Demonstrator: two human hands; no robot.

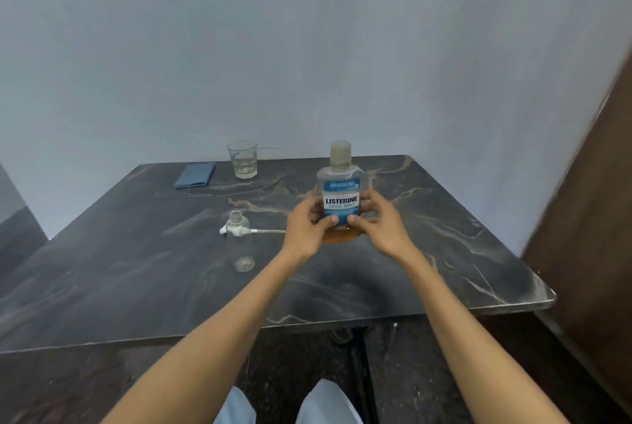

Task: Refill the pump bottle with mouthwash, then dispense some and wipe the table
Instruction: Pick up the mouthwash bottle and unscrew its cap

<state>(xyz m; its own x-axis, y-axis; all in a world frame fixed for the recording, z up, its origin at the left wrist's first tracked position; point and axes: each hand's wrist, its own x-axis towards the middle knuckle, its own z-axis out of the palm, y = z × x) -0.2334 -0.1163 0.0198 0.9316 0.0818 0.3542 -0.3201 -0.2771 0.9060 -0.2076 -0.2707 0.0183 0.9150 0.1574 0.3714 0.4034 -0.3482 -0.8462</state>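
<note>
A Listerine mouthwash bottle (pixel 341 191) with a grey cap stands upright at the middle of the dark marble table (pixel 136 269); a little amber liquid shows at its bottom. My left hand (pixel 307 225) grips its left side and my right hand (pixel 379 222) grips its right side, thumbs across the label. To the left stands a small clear bottle (pixel 242 246), uncapped and nearly empty. Its white pump head with the long tube (pixel 260 231) lies flat on the table behind it.
A drinking glass (pixel 242 159) with a little liquid stands at the table's far edge, and a folded blue cloth (pixel 195 175) lies to its left. A wall rises behind the table; a brown panel (pixel 588 218) stands at the right. My knees show below the near edge.
</note>
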